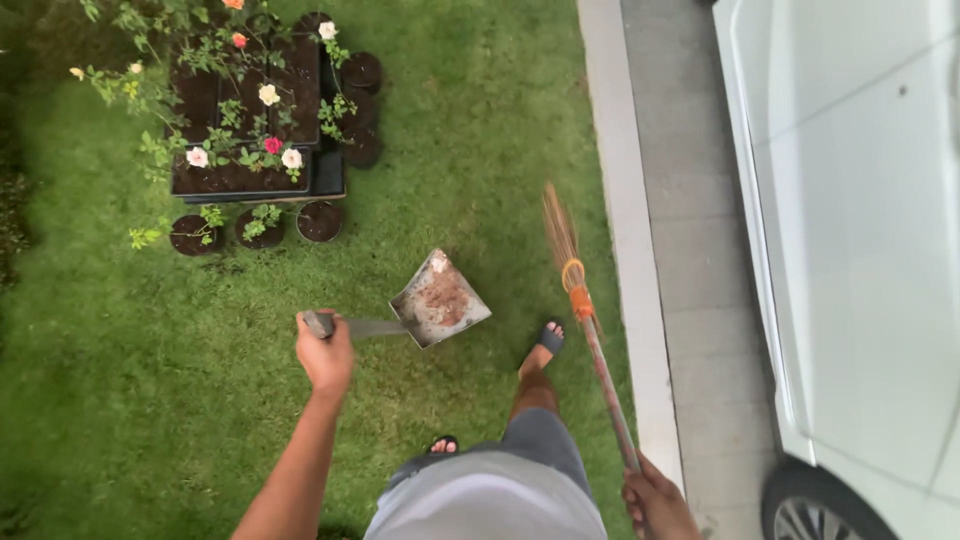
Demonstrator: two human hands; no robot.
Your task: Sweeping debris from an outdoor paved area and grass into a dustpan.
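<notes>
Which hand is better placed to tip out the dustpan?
Left, probably. The left hand already grips the dustpan by its handle; the right hand holds the broom away beside the curb.

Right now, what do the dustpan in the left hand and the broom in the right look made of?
Dustpan: looks like sheet metal, dull grey with rusty brown patches or dirt inside; its flat grey handle sits in the left hand.
Broom: thin tan bristles, likely natural fibre or twigs, bound by an orange wrap to a reddish stick, possibly wood, held by the right hand.

Home garden: lawn [130, 380], potted roses [250, 150], parked car [860, 250].
</notes>
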